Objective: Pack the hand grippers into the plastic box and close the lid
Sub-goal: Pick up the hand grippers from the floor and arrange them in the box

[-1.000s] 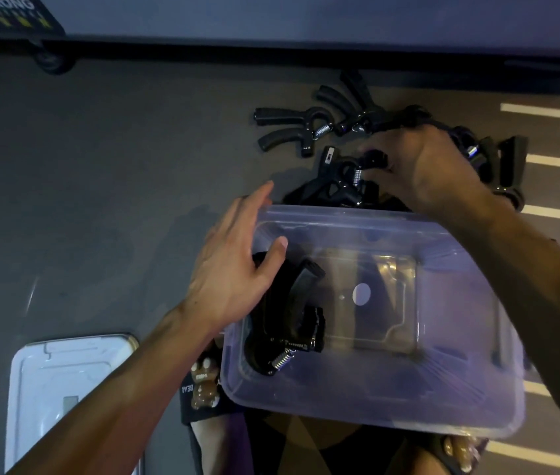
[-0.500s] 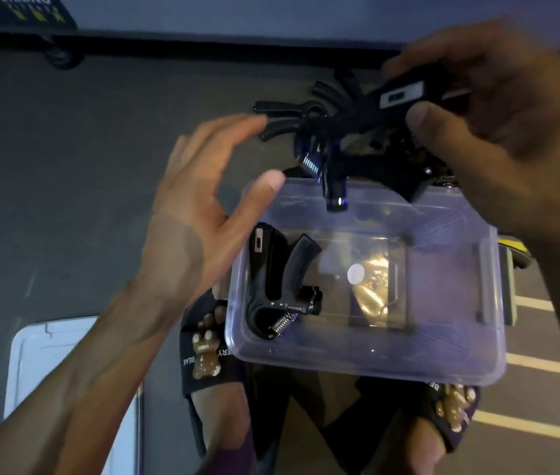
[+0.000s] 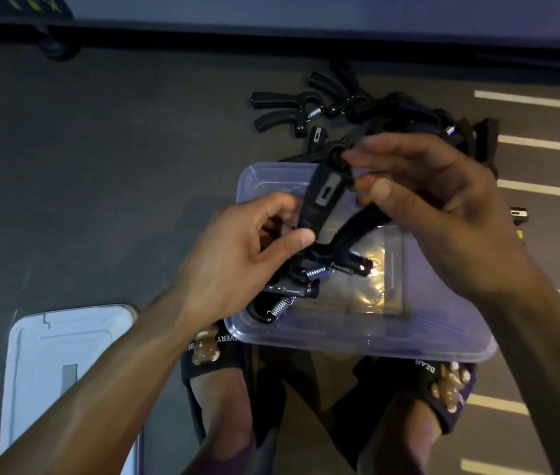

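1. Writing: the sandals (image 3: 208,349) at 6 o'clock carry white letters, "BEAR" and "EVERY" on the left strap and "BEAR" on the right. A sign at the top left corner has yellow marks too blurred to read. Small print on the gripper hardware in the box cannot be read.
2. A clear plastic box (image 3: 357,341) sits open on the dark floor at the centre, just ahead of the person's feet.
3. The left hand (image 3: 234,258), at 9 o'clock of the box, curls its thumb and fingers around one handle of a black held gripper (image 3: 326,197) above the box.
4. The right hand (image 3: 443,207), at 3 o'clock, pinches the same gripper near its other handle with thumb and fingertips, the remaining fingers loosely extended.
5. Another gripper (image 3: 288,293) with a silver spring lies inside the box at its left end, partly under the left hand.
6. A pile (image 3: 374,111) of black grippers lies on the floor at 12 o'clock, just beyond the box.
7. The white lid (image 3: 52,354) lies flat on the floor at 8 o'clock, apart from the box.
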